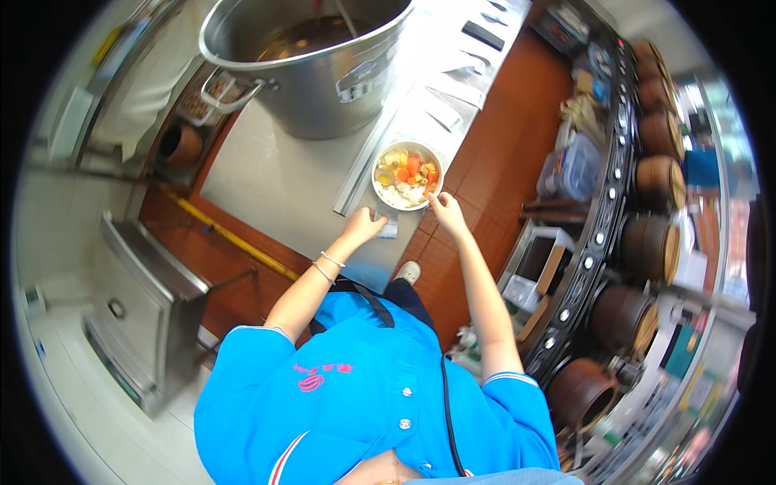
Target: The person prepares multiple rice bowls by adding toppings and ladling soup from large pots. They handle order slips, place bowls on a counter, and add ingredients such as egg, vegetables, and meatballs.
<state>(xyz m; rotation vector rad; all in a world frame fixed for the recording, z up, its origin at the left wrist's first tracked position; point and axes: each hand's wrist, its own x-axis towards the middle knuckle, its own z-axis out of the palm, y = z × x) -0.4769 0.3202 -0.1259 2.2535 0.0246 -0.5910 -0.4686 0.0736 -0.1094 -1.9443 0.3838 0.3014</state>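
Note:
A round white-rimmed bowl stands near the right edge of the steel worktop, filled with white rice, orange-red and yellow chunks, and what looks like a halved egg. My right hand is at its near right rim, thumb and finger closed on the edge. Just left of the bowl, my left hand has bent fingers, their tips at a small clear packet. Whether these fingers pinch the packet or only touch it is not plain. Two thin bracelets circle the left wrist.
A large steel stockpot with dark liquid stands on the worktop. Several utensils lie on the strip beyond the bowl. To the right, a stove counter carries several brown pots. A steel cabinet is at left.

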